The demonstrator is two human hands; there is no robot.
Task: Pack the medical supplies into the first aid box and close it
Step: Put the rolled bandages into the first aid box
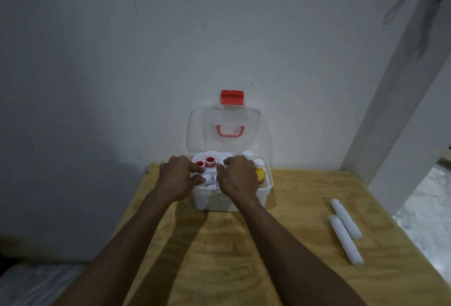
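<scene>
The white first aid box point(212, 199) stands at the far edge of the wooden table, its clear lid point(223, 120) with a red latch and red handle upright against the wall. Both hands reach into the box's inner tray. My left hand point(179, 177) and my right hand point(238, 176) pinch a small white item point(209, 180) between them. Two red-capped tape rolls point(205, 162) sit at the tray's back left. A yellow bottle point(260, 175) with a white cap lies at the box's right end. Two white wrapped rolls point(345, 230) lie on the table to the right.
The plywood table point(231, 257) butts against a grey wall. Its right edge drops to a marbled floor point(424, 210). A white pillar stands at the right. Bare tabletop lies in front of the box.
</scene>
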